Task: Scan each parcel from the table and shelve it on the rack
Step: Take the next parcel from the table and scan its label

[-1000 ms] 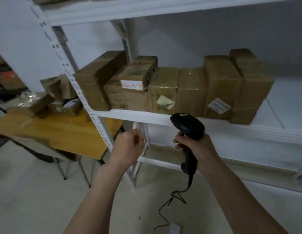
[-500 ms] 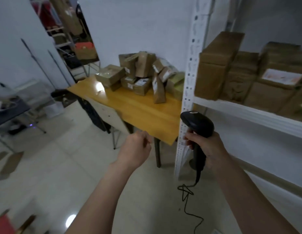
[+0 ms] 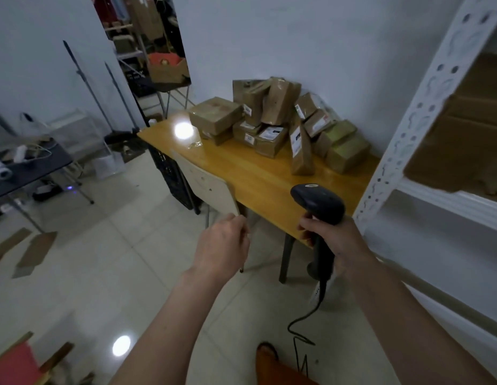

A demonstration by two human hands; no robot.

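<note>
While the right hand (image 3: pixel 334 240) grips the black scanner (image 3: pixel 318 202) by its handle, cord trailing to the floor, the left hand (image 3: pixel 222 245) hangs beside it with fingers loosely curled, holding nothing. The parcels (image 3: pixel 275 123) sit heaped at the far end of the wooden bench (image 3: pixel 255 179), against the wall. The white rack (image 3: pixel 425 104) stands at right, brown boxes (image 3: pixel 464 140) on its shelf.

two bare forearms, no sleeves, left hand (image 3: pixel 223 243) & right hand (image 3: pixel 343 241) bare, no rings/watch, orange-brown footwear (image 3: pixel 266 362) at btm edge
</note>
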